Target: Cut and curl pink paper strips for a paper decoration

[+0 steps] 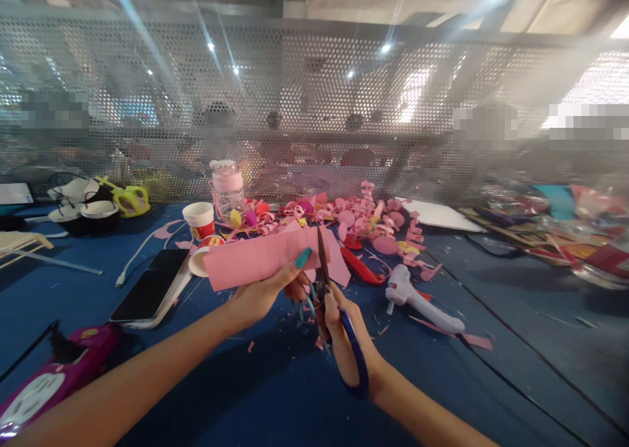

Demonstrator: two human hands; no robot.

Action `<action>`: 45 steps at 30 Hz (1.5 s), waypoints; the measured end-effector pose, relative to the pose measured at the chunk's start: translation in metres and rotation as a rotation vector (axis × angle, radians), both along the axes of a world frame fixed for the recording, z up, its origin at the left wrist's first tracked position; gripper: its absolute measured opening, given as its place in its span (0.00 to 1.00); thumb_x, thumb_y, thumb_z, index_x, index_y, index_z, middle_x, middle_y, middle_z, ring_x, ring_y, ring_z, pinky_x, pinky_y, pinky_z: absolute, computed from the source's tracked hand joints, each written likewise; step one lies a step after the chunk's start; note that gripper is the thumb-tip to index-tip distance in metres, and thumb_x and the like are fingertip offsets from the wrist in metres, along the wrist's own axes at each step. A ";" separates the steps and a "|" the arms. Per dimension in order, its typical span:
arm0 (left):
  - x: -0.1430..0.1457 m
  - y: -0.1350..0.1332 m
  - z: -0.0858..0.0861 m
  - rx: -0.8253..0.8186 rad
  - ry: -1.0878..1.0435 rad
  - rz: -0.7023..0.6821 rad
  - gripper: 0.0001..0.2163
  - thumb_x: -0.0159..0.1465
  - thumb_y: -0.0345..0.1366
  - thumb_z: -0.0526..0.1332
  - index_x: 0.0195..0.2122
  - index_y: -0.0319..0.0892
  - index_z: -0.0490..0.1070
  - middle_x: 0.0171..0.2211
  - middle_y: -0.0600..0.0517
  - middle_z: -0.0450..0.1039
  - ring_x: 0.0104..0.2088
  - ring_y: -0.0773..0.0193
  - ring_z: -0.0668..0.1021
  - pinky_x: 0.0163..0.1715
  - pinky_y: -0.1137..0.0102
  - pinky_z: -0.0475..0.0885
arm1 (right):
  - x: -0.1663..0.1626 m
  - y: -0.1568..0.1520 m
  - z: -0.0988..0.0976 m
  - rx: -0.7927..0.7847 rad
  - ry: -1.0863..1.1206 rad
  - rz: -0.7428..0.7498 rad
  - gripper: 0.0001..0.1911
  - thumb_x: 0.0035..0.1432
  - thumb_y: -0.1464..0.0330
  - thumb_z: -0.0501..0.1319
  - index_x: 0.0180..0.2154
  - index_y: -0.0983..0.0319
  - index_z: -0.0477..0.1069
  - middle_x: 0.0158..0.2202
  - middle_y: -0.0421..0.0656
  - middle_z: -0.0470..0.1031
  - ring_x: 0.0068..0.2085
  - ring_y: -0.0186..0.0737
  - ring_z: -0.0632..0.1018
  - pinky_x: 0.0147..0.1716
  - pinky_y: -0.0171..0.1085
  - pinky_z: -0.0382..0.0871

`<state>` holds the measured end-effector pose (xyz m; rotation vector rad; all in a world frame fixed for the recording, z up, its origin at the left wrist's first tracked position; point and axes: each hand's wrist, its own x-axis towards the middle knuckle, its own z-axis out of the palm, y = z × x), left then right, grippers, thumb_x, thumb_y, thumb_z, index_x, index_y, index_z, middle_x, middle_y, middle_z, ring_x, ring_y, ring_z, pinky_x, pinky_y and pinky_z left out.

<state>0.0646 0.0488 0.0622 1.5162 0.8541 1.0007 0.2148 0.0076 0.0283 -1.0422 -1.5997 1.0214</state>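
My left hand grips a stack of pink paper strips between thumb and fingers, the thumb lying along its near face. My right hand is closed around the blue handles of a pair of scissors. The dark blades point up and stand at the right end of the pink paper; whether they are cutting into it I cannot tell. Behind the paper lies a heap of pink paper curls and discs. Right of the scissors are a white hot glue gun and a red-handled tool.
Paper cups, a pink-lidded bottle and a black-screened phone stand or lie on the left. A purple power strip sits near left. Cables cross the blue table. A perforated metal screen closes the back.
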 end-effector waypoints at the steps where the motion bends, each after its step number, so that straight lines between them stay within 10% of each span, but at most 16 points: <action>1: 0.000 0.000 0.000 0.001 0.005 -0.001 0.24 0.56 0.57 0.51 0.26 0.39 0.72 0.19 0.52 0.71 0.23 0.66 0.74 0.28 0.71 0.69 | 0.000 0.000 0.001 -0.008 -0.001 -0.009 0.18 0.58 0.51 0.46 0.28 0.59 0.54 0.21 0.33 0.54 0.17 0.27 0.59 0.15 0.29 0.59; 45: 0.005 -0.007 0.002 -0.096 -0.048 -0.050 0.21 0.55 0.54 0.55 0.24 0.40 0.69 0.18 0.52 0.71 0.22 0.68 0.72 0.29 0.71 0.70 | 0.003 0.004 -0.006 0.071 -0.018 -0.029 0.18 0.58 0.52 0.46 0.29 0.60 0.54 0.23 0.35 0.55 0.21 0.28 0.57 0.17 0.28 0.58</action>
